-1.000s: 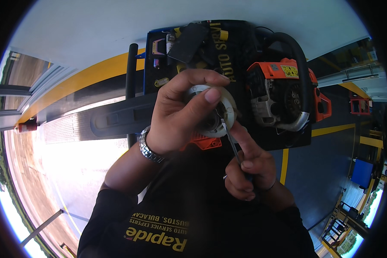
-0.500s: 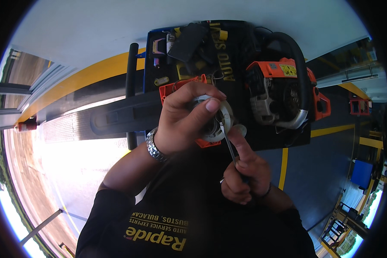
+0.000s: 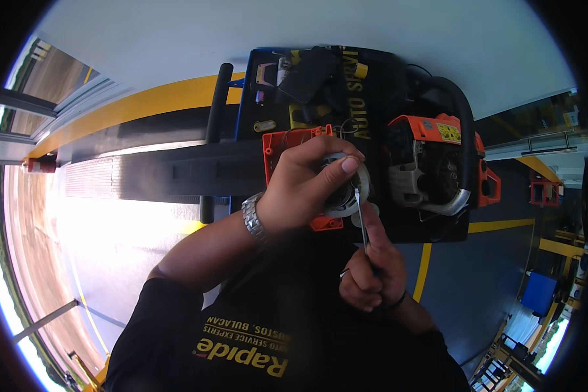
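Note:
My left hand is closed on a pale round spool-like part, thumb on top and fingers curled round its far side. The palm hides much of it. My right hand grips a screwdriver, its handle mostly covered by the fingers and the index finger stretched along the thin metal shaft. The tip meets the rim of the round part. Beneath my left hand lies an orange plastic housing, partly covered. Just right of the hands rests an orange chainsaw body with a black curved handle.
Everything lies on a black-topped cart with a black push bar at its left. A dark flat object, a yellow cap and small items sit at the far left of the top. A wall stands behind.
The cart and what lies on it have shifted right and slightly down in the picture. Both hands keep their holds, and the screwdriver tip stays at the round part's rim.

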Action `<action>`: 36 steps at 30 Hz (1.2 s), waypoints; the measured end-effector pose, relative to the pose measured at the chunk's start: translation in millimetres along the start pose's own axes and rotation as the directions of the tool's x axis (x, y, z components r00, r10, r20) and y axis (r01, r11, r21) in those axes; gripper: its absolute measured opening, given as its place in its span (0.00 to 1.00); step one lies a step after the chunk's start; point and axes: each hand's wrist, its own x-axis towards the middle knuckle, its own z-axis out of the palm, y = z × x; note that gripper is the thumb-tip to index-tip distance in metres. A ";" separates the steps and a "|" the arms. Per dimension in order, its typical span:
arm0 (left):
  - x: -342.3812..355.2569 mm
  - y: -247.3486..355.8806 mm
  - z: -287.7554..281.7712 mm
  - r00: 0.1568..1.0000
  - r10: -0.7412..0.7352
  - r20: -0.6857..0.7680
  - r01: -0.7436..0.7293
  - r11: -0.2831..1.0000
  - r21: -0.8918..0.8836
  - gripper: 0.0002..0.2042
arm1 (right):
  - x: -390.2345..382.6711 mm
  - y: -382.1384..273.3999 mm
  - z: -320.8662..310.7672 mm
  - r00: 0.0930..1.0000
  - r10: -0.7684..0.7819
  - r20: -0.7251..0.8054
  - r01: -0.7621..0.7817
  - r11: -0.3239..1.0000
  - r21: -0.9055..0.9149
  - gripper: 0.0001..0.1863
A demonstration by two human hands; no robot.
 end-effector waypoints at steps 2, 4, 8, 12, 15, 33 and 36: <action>1.7 1.6 1.7 1.000 0.015 -0.018 -0.014 0.998 0.056 0.11 | 2.1 -3.8 5.4 0.997 -0.013 -0.070 0.010 0.999 -0.040 0.32; 4.2 7.0 1.1 1.000 -0.004 -0.020 0.006 0.994 0.107 0.14 | 4.1 -14.7 8.3 0.992 -0.022 -0.125 -0.010 0.969 -0.248 0.33; 5.0 25.5 0.6 0.999 -0.052 -0.005 0.052 0.998 0.034 0.24 | 9.9 -27.1 24.1 0.977 -0.129 -0.172 -0.020 0.740 -0.673 0.35; 4.2 32.6 0.7 0.999 0.044 0.017 -0.044 0.999 -0.011 0.23 | 2.8 -26.4 26.0 0.962 -0.226 -0.155 -0.027 0.483 -0.875 0.34; 4.5 32.7 -2.8 0.994 0.101 0.045 -0.105 0.988 0.114 0.19 | 2.8 -23.9 22.9 0.963 -0.250 -0.098 0.001 0.366 -0.931 0.32; 7.1 22.5 -13.1 0.887 0.419 0.194 -0.461 0.821 0.336 0.16 | 7.3 -23.4 19.1 0.948 -0.295 -0.121 0.044 0.497 -0.867 0.15; 0.8 24.8 -12.5 0.982 0.122 0.141 -0.133 0.989 0.066 0.22 | 4.5 -31.1 19.4 0.945 -0.228 -0.235 -0.051 0.607 -0.793 0.11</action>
